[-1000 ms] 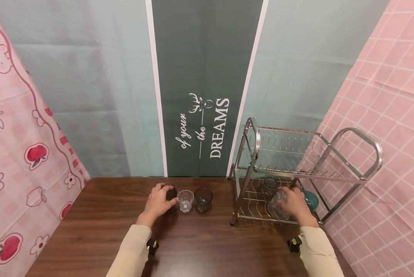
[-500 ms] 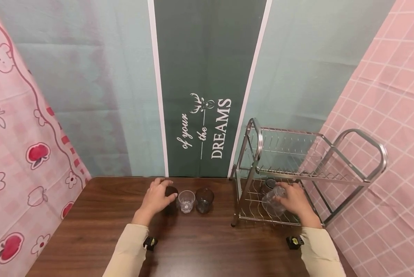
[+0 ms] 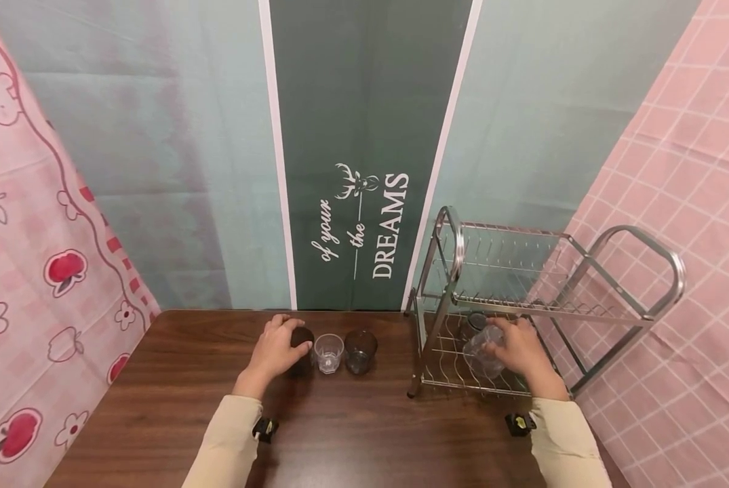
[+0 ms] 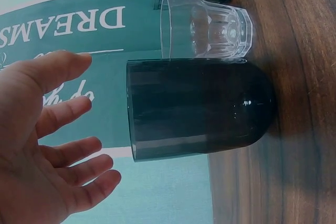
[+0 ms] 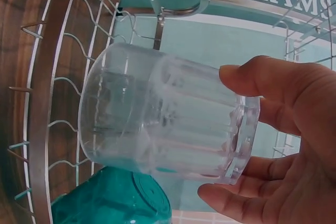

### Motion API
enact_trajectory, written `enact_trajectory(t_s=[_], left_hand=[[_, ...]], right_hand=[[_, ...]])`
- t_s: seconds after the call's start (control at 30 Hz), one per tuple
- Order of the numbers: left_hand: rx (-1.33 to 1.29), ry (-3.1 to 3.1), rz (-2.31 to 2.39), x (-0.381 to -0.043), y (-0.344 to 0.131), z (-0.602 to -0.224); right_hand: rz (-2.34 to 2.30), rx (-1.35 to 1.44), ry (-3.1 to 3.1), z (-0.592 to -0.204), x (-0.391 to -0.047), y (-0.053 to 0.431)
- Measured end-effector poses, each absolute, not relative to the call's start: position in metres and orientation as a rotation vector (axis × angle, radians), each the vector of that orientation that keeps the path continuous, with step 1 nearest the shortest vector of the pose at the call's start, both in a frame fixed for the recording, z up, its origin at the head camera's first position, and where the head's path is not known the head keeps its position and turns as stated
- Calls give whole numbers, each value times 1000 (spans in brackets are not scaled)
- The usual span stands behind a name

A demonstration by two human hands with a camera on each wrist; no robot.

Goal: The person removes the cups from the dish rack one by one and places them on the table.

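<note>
My left hand (image 3: 277, 347) hovers with spread fingers just above the rim of a dark, round-bottomed cup (image 4: 199, 108) standing upright on the table. Beside that cup stand a small clear cup (image 3: 329, 354) and a smoky grey one (image 3: 361, 352). With thumb and fingers, my right hand (image 3: 519, 347) grips another clear faceted cup (image 5: 173, 114) near its base, mouth down, at the lower tier of the metal dish rack (image 3: 440, 298). A teal cup (image 5: 115, 198) is right beside it in the right wrist view. Behind it is a dark cup (image 3: 475, 322) on the same tier.
The rack's upper tier (image 3: 535, 301) sits over the right hand's work area, with chrome side loops (image 3: 645, 237). Wavy wires line the lower tier. A printed cloth (image 3: 370, 102) hangs behind the brown wooden table (image 3: 352, 434), with pink cloths at both sides.
My right hand has shifted the clear cup slightly left, closer to the dark cup on the rack. The teal cup is now hidden in the head view. My left hand has barely moved.
</note>
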State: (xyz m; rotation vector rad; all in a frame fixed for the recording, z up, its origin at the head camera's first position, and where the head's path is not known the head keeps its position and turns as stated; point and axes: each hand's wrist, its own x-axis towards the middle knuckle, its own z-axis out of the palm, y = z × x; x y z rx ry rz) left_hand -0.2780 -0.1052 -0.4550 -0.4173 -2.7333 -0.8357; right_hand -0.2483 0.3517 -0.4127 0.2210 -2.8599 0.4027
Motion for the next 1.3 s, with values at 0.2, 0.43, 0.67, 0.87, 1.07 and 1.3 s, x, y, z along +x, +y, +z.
enact_trajectory(t_s=[0.2,0.43,0.67,0.87,1.07,1.3], left_hand=[[-415,-2715,-850,-275,-104,-455],[-425,-2691,-869,-272,-101,-456],[-443,-2679,-882,-267,-97,-458],[-457,-2680,-876,-266,-95,-460],[-457,-2679,-879,-265,-94,-461],[-446,-2688,-880,-263,-92,-462]], right_hand=[[327,205,-2864,-407,-246,357],[356,138,-2855,-407,-243,371],[354,136,-2863,-408,-240,380],[374,137,-2809,-406,-237,387],[396,163,-2794,-402,-236,390],[393,152,-2833,-398,-234,392]])
